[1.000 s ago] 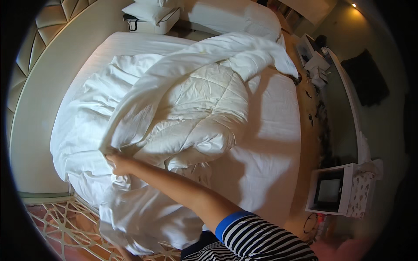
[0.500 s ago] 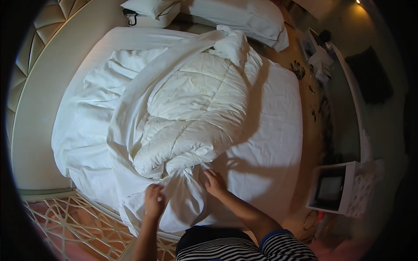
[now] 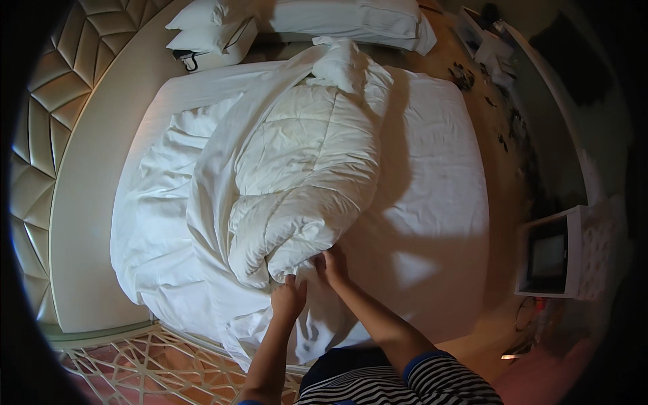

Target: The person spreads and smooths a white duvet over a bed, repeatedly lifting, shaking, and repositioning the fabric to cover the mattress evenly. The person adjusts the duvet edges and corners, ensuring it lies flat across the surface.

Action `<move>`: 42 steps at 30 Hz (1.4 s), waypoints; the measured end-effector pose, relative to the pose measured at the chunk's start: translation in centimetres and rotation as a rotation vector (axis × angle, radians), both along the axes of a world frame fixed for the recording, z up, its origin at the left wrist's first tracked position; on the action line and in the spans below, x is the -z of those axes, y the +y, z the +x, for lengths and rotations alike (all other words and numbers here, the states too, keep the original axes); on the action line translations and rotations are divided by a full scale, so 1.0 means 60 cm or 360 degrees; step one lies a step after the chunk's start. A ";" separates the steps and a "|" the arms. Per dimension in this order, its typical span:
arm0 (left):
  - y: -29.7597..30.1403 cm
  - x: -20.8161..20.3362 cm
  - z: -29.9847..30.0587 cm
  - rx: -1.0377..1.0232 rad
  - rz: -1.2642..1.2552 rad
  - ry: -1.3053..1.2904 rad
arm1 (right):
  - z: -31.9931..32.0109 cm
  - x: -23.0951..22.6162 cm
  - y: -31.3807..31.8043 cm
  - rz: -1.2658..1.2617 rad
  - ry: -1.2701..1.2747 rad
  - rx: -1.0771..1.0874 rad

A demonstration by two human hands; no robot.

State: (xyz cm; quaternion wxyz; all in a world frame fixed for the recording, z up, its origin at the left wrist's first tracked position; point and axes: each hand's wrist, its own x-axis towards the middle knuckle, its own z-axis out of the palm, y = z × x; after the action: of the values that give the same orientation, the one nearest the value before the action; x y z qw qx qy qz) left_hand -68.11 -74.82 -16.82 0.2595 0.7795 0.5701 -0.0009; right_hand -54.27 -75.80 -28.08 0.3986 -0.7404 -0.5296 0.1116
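A bulky white quilted duvet [image 3: 307, 152] lies bunched along the middle of the bed. A thin white duvet cover [image 3: 209, 182] wraps its left side and spills over the near edge in folds. My left hand [image 3: 289, 298] is closed on the fabric at the duvet's near end, fingers curled downward. Just to its right and slightly farther away, my right hand [image 3: 333, 266] pinches the duvet's near corner. Whether each hand holds quilt, cover or both is hard to make out.
Under the bedding is a white-sheeted mattress [image 3: 432, 175]. A padded headboard [image 3: 57, 155] runs along the left. Pillows [image 3: 202, 37] and a second white bed [image 3: 337, 20] stand at the far side. A white cabinet [image 3: 553, 253] is at right, a lattice screen [image 3: 135, 364] at near left.
My left hand has moved right and closed on the fabric near my right hand. The view has shifted, and the duvet's near end is drawn in tighter between the hands.
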 end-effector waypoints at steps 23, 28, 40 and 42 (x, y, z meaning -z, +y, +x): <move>-0.003 0.113 0.038 0.0321 -0.0155 -0.0476 | -0.037 -0.142 0.101 -0.0063 0.0738 0.0039; -0.004 0.186 0.102 -0.0418 -0.0426 -0.0793 | 0.031 0.020 -0.056 -0.0354 0.0684 0.0490; -0.006 0.040 0.056 -0.0025 -0.0728 -0.1158 | 0.230 -0.002 0.114 0.0395 0.3163 0.0578; -0.010 -0.004 0.043 0.0187 -0.0526 -0.1058 | 0.214 -0.052 0.178 0.0396 0.2657 0.0612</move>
State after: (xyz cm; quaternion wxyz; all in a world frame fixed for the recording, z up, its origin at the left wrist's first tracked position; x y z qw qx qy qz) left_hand -65.55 -75.41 -16.56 0.5523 0.7162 0.4012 0.1454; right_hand -41.41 -65.11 -24.99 0.7471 -0.4441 0.0625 0.4906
